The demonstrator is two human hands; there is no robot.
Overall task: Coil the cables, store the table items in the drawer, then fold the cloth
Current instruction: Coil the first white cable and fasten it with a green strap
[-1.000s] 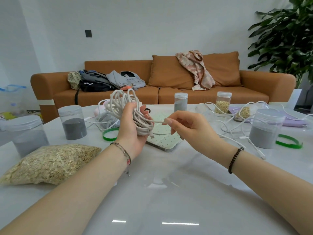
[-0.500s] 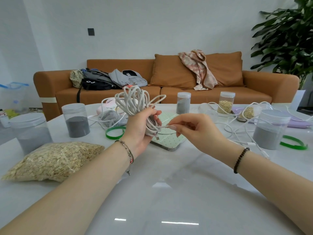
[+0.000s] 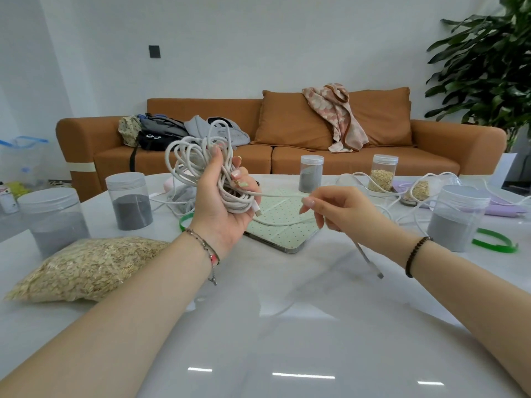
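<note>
— Where is the cable to be found?

— The coiled cable (image 3: 201, 168) is held up above the worktop (image 3: 287, 326). Its loops are gripped by the left hand (image 3: 221, 208), the fingers being curled round the middle of the bundle.

— And the loose end?

— A free tail (image 3: 281, 194) is led out of the bundle to the right and is pinched in the fingers of the right hand (image 3: 342, 208). Below that hand it hangs down to a plug (image 3: 380, 274), which is seen close above the worktop.

— Which step is in hand?

— Coiling, it is judged. This bundle looks nearly wound, with only the tail left out.

— What is called for next?

— Most likely the tail is to be wrapped round the waist of the bundle or tucked through it. A firm left grip would be needed, since the loops are uneven and could be spilled.

— And beyond that?

— Much is left. Other loose cables (image 3: 362, 174) are strewn uncoiled over the far right of the worktop, among lidded jars (image 3: 130, 202). A dotted tablet case (image 3: 283, 228) lies just under the bundle, and a bag of oats (image 3: 86, 268) to the left. Nothing looks stored, and no drawer is in view. Which cloth is meant cannot be told.
</note>
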